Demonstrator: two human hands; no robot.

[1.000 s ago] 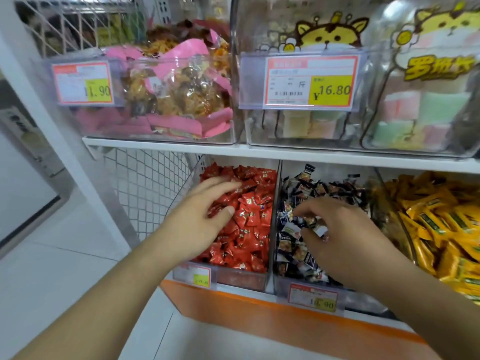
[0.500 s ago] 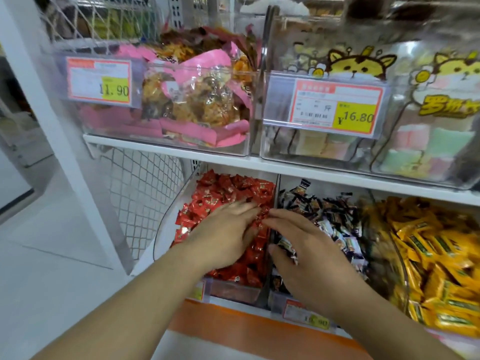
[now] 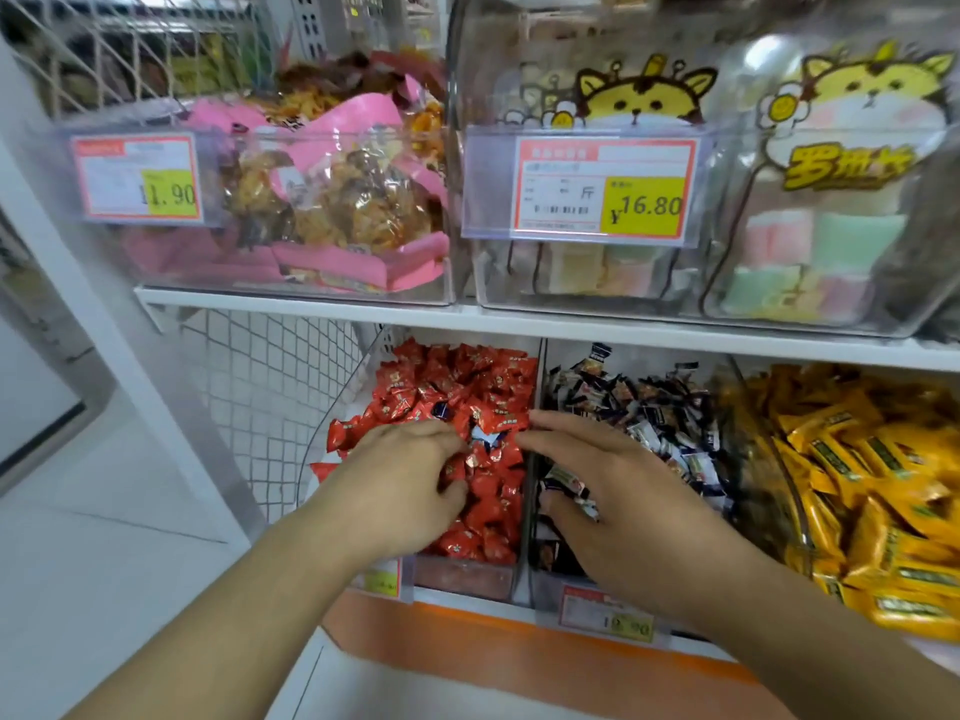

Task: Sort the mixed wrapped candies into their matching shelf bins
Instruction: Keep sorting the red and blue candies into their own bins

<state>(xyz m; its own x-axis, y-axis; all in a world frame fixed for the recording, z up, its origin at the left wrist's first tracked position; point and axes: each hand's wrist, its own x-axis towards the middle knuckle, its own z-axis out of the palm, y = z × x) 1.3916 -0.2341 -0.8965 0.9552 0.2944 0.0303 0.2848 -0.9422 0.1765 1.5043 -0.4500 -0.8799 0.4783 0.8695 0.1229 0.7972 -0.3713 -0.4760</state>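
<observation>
On the lower shelf a clear bin of red wrapped candies (image 3: 457, 376) stands left of a bin of dark wrapped candies (image 3: 649, 407). Right of those is a bin of yellow wrapped candies (image 3: 883, 485). A blue-and-white wrapped candy (image 3: 483, 439) lies among the reds, and a dark one (image 3: 441, 410) sits just behind it. My left hand (image 3: 400, 485) rests on the red pile, fingers bent down beside the blue-and-white candy. My right hand (image 3: 613, 501) spans the divider between the two bins; its straight fingers reach the red side. I see nothing held in either hand.
The white shelf board (image 3: 519, 327) above carries clear bins of pink snack packs (image 3: 337, 210) and pastel marshmallow bags (image 3: 831, 241), with price tags in front. A wire mesh panel (image 3: 270, 397) closes the left side. An orange strip (image 3: 467, 646) runs below the bins.
My right hand moved left from the dark candies to the divider, meeting my left hand. My left hand shifted a little toward the front of the red pile. The view moved closer.
</observation>
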